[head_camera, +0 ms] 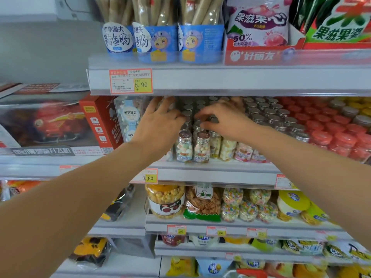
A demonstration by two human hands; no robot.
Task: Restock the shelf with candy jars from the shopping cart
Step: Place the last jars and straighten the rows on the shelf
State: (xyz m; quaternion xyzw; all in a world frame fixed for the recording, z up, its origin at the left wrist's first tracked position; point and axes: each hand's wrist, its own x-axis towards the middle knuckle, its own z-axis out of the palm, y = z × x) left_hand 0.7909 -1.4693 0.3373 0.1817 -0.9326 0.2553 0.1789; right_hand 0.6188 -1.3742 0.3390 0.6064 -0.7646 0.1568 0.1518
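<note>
Small clear candy jars [184, 147] with silver screw caps stand in tight rows on the middle shelf [216, 173]. Both my arms reach into that shelf. My left hand [160, 123] lies over the left rows with fingers spread and fairly straight, its fingertips going under the shelf above. My right hand [222, 119] hovers over the rows in the middle, fingers curved down onto the silver caps of the jars [213, 119]. Whether its fingers pinch a jar is hidden by the hand itself. The shopping cart is out of view.
Red-capped jars [341, 137] fill the shelf to the right. A clear box of candies [128, 117] and a red toy box [100, 121] stand at the left. The upper shelf edge [220, 81] hangs low over the jars. Larger jars and bags [166, 201] sit below.
</note>
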